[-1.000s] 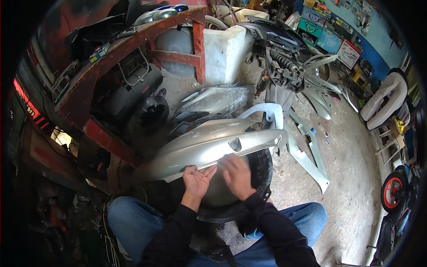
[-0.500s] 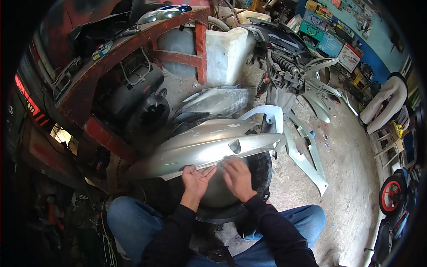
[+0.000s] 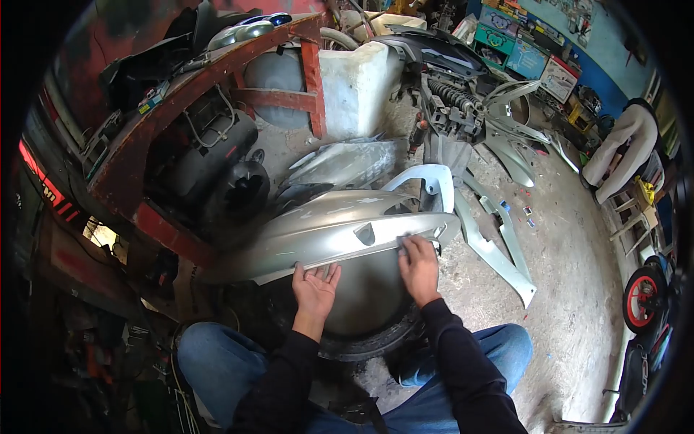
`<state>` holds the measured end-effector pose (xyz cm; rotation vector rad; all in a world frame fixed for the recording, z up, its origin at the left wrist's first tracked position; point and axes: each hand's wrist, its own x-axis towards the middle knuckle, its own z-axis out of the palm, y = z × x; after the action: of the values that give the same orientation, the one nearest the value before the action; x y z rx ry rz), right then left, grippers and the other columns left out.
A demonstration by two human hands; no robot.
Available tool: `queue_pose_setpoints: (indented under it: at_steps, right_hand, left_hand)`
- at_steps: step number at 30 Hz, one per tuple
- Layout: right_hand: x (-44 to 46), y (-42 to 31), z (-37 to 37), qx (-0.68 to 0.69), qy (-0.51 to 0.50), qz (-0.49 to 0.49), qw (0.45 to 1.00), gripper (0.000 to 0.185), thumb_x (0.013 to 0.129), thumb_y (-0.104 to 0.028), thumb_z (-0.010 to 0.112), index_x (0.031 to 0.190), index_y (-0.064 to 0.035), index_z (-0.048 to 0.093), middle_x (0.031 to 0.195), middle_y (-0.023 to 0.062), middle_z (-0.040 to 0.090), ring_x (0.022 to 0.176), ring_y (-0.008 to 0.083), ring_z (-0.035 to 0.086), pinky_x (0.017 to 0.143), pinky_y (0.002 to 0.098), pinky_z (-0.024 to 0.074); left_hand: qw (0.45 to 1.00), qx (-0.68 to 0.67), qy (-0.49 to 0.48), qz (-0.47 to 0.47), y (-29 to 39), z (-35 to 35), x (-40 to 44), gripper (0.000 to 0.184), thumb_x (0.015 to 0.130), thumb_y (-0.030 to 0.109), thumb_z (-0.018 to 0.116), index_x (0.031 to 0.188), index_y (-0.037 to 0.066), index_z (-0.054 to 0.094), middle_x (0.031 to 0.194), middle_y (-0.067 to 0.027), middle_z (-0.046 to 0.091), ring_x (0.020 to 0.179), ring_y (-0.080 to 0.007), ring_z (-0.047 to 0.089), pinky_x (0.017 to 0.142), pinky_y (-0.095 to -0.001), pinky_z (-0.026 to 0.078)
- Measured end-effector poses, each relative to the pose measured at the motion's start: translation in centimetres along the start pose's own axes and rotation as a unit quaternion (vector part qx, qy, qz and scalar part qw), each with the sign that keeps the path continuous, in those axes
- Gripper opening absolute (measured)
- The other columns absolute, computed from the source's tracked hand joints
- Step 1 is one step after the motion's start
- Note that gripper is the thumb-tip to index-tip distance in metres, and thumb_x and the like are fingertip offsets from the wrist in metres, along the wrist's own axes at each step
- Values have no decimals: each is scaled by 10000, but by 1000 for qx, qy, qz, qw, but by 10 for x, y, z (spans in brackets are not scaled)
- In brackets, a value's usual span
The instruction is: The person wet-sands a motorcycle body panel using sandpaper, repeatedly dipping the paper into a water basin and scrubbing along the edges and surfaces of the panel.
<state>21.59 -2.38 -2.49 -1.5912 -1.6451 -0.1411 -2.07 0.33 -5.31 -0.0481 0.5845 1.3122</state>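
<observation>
A long silver motorcycle body panel (image 3: 318,235) lies across a round black-rimmed tub (image 3: 361,343), with scuffed pale patches along its upper side. Under the panel's lower edge, my left hand (image 3: 315,293) is palm up, its fingertips holding that edge. My right hand (image 3: 421,271) is at the panel's right part, fingers pinched on a small dark grey piece of sandpaper (image 3: 402,243) against the lower edge. Most of the sandpaper is hidden by the fingers. Just behind the panel's right end is a white curved grab rail (image 3: 426,173).
Another scuffed panel (image 3: 347,166) lies behind. Pale trim strips (image 3: 499,246) are on the concrete floor to the right. A red metal frame (image 3: 314,87) stands at back left, a partly stripped motorcycle (image 3: 455,94) beyond. A red-rimmed wheel (image 3: 643,300) is at far right.
My right hand has moved right along the panel's lower edge, from near the left hand towards the panel's right end. My left hand stays at the edge. The view has shifted slightly.
</observation>
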Motion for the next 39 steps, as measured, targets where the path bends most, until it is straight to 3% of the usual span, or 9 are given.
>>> queue_pose_setpoints:
  at_steps: [5,10,17,23,25,26,28,32,39]
  right_hand:
    - [8,-6,-3,-7,-14,-29,999,367,738,29,634,1098,-39,655,1161,130,608,1139,345,557,988,438,455]
    - [30,-12,-17,10,44,-66,997,451,650,99,580,1074,-17,680,1119,149,623,1136,372,567,997,460,458]
    - [27,-28,-30,15,32,-78,996,356,687,63,626,1013,-66,689,1042,81,644,1057,294,601,923,423,486]
    - [7,-35,-29,9,10,-97,995,303,706,63,598,970,-50,695,1015,93,652,1035,292,608,900,416,493]
    - [4,-36,-32,11,6,-90,996,302,705,68,596,968,-44,694,1016,96,652,1027,297,610,898,413,495]
    - [3,-35,-33,10,5,-82,997,301,704,73,593,965,-38,692,1017,98,653,1019,301,612,896,410,497]
    - [3,-33,-32,20,5,-77,997,305,689,84,594,959,-25,688,1012,102,652,1009,312,612,896,412,498]
    - [6,-37,-36,44,-9,-100,994,312,658,100,587,933,-13,684,993,111,651,986,321,614,867,418,508]
    - [-21,-81,-17,96,-108,-154,977,311,696,-18,660,1007,-25,662,1082,139,620,1066,350,593,930,443,499]
  left_hand:
    - [999,3,24,32,-10,3,3,617,1024,521,415,1393,28,407,1433,-108,429,1330,-353,419,1174,-498,324]
    - [997,6,-46,63,-8,17,-4,574,1039,500,387,1391,48,416,1403,-99,449,1266,-313,459,1171,-479,338]
    - [994,61,-7,92,10,30,-42,663,1017,564,389,1424,42,364,1379,-139,448,1231,-325,495,1148,-494,368]
    - [985,119,11,126,12,17,-67,696,1009,579,399,1433,31,330,1366,-169,455,1267,-355,481,1143,-505,368]
    - [999,13,-3,50,10,18,-70,459,1020,407,510,1315,63,437,1352,-146,457,1268,-354,459,1151,-509,357]
    - [999,11,0,50,5,16,-70,459,1020,407,510,1315,63,437,1352,-146,457,1268,-354,459,1151,-509,357]
    - [998,15,-62,-7,-11,9,-65,318,981,234,571,1221,48,479,1315,-125,490,1268,-354,462,1155,-517,363]
    - [998,16,-44,-31,-41,2,-54,196,952,91,560,1126,11,521,1240,-125,538,1245,-306,494,1152,-503,384]
    - [993,25,-78,-80,-49,-5,-42,198,981,101,496,1127,-10,569,1248,-175,602,1197,-322,562,1148,-485,390]
